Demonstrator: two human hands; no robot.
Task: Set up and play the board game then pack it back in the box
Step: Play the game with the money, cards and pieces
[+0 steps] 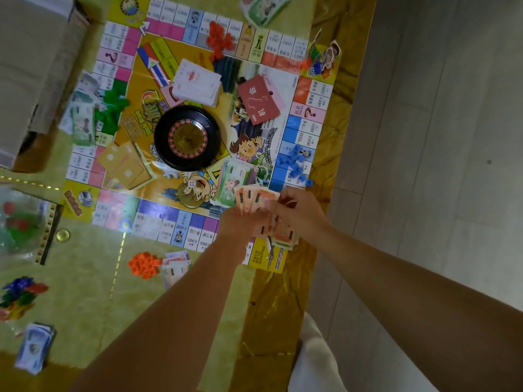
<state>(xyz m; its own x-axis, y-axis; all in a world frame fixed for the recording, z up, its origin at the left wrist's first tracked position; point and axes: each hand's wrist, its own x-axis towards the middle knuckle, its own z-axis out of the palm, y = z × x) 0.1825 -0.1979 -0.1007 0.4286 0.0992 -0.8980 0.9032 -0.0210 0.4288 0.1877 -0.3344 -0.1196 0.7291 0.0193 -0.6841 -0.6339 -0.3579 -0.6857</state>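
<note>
Both hands meet over the near right corner of the board (158, 222), the left hand (242, 227) gripping a fan of orange notes (250, 197) pointing far, the right hand (300, 214) pinching its right edge, green notes (236, 178) lying just beyond.

The table (85, 278) in front of me is green-yellow stone with a brown-gold band along its right edge, and the game board (169, 219) lies flat on it, taking up most of the far half. Near left of the board: orange pieces (143, 264) touching a small stack of notes (176, 265), mixed coloured pieces (19, 295), a bluish note stack (34, 349), a small gold disc (62, 235) and a clear bag (19, 222) holding pieces. Far left sits a cardboard box (42, 66); green notes (266, 9) lie beyond the board's far edge.
</note>
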